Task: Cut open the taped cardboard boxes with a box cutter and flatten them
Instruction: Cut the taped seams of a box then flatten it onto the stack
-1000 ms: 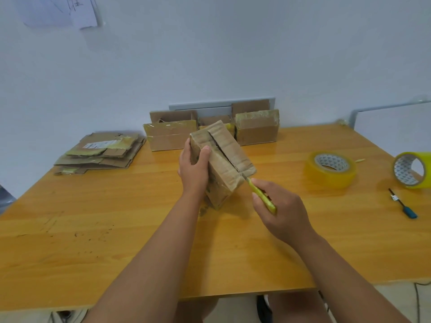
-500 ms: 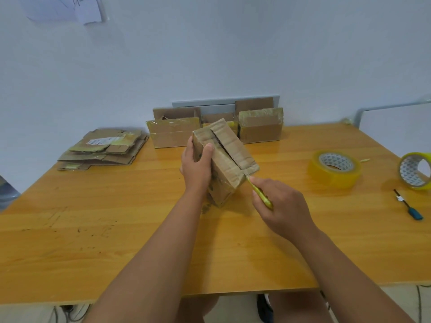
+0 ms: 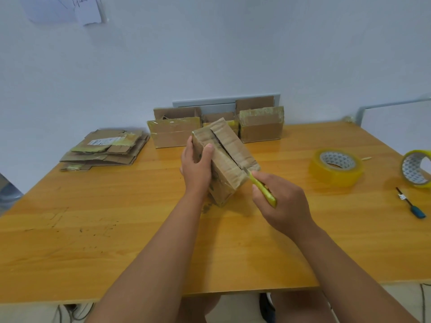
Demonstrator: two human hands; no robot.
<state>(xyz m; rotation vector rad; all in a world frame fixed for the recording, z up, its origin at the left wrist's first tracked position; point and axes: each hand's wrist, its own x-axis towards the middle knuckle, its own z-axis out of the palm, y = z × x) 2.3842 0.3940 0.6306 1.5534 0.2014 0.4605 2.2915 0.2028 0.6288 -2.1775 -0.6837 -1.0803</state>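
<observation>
**Small Carton Slit Along Its Seam on Wooden Table**

While a small cardboard box (image 3: pixel 224 159) was held tilted on one lower corner near the middle of the wooden table (image 3: pixel 116 229), its top seam was seen already parted in a dark line running from the far end to the near end. The box was gripped at its left side by the left hand (image 3: pixel 197 169), the thumb hooked over the top edge and the fingers wrapped around the far face. A yellow box cutter (image 3: pixel 262 188) was clasped in the right hand (image 3: pixel 283 206), fingers curled firmly round the handle, and its tip was placed at the near end of the open seam, touching the cardboard. Whether the blade was inside the slit could not be told.

A row of taped boxes (image 3: pixel 261 127) was lined up at the far edge of the table, against the white wall. A stack of flattened cartons (image 3: pixel 105 149) was laid at the far left of the tabletop, well apart from the hands. To the right, one roll of yellowish packing tape (image 3: pixel 335 167) was lying flat, and a second roll (image 3: pixel 416 169) was propped on its edge at the frame's border. A small blue-handled tool (image 3: pixel 411 203) was left just in front of the second roll.
</observation>
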